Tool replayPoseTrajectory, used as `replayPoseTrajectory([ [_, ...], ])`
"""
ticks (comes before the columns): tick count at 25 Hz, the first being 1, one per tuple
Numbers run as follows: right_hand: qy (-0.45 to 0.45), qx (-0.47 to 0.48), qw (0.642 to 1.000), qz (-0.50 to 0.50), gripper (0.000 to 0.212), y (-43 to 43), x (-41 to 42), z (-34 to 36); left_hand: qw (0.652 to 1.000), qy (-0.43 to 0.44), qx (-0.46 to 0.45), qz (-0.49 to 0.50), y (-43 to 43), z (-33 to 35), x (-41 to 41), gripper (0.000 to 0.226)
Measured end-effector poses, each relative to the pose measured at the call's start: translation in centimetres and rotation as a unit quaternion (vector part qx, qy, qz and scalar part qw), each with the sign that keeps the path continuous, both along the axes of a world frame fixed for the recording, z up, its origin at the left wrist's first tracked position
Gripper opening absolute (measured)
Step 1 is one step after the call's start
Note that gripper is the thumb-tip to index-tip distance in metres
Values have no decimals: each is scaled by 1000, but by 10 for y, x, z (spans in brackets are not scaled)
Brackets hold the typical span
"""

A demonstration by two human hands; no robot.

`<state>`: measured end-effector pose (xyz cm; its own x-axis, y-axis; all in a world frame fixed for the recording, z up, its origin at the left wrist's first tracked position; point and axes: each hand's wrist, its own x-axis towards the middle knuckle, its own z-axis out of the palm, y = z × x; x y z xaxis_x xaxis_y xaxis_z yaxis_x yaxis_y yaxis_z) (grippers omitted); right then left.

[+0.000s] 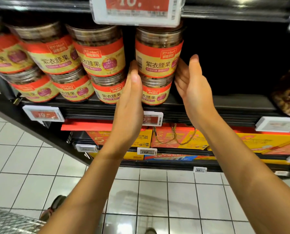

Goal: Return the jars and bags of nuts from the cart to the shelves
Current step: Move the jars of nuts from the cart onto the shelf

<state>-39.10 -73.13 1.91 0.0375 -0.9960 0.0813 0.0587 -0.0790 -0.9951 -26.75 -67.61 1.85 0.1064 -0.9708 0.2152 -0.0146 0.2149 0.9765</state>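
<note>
A clear jar of nuts with a red and yellow label point(158, 53) stands on top of a lower jar point(156, 92) at the right end of a two-high row on the black shelf point(233, 105). My left hand point(132, 92) lies flat against the upper jar's left side, fingers straight. My right hand point(191, 81) is held open at the jar's right side, fingertips touching or almost touching the label. Neither hand curls round the jar.
Several like jars point(100, 53) fill the shelf to the left. Dark room lies to the right, then a bag of nuts point(287, 95) at the far right. A price tag point(137, 10) hangs above. Gift boxes point(174, 137) fill lower shelves. Cart mesh point(6, 222) shows bottom left.
</note>
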Motion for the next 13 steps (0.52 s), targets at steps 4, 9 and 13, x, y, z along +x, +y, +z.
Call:
replayPoseTrajectory([
  [4, -34, -18, 999, 25, 36, 8, 13, -6, 998, -20, 23, 61, 15, -8, 2, 57],
  [9, -9, 3, 1000, -22, 41, 17, 17, 6, 995, 16, 56, 82, 23, 0, 8, 47],
  [13, 3, 56, 993, -107, 30, 76, 31, 18, 980, 80, 139, 119, 79, 23, 42, 24],
])
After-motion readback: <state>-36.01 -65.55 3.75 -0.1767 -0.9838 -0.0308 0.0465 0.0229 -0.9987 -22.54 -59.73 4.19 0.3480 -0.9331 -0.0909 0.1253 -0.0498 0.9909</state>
